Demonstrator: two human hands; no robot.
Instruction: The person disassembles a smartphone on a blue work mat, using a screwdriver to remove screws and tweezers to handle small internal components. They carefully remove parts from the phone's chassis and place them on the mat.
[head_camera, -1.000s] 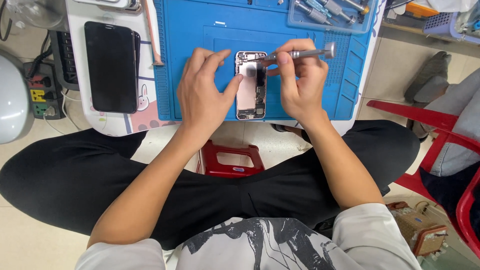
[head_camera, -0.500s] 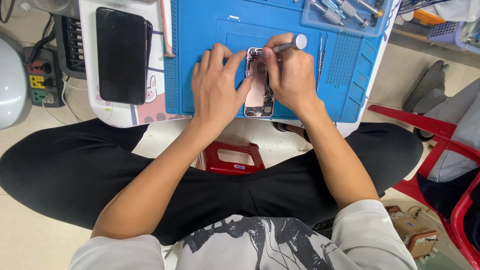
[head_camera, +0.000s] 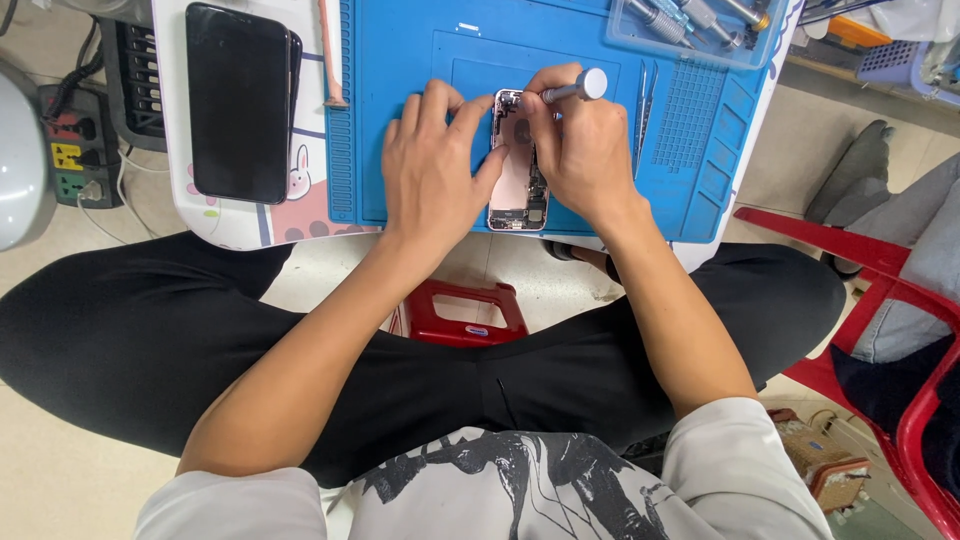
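shirt – pale grey, short sleeves, black print | trousers – black | forearms bare

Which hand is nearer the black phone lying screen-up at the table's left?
Left. The left hand rests just right of the black phone; the right hand is farther right.

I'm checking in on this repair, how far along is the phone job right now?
Done: the opened phone lies screenless on the blue mat. In hand: the right hand works a screwdriver at its top while the left hand steadies it. Left: internals remain inside.

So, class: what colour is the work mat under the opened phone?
Blue mat, clearest in the head view.
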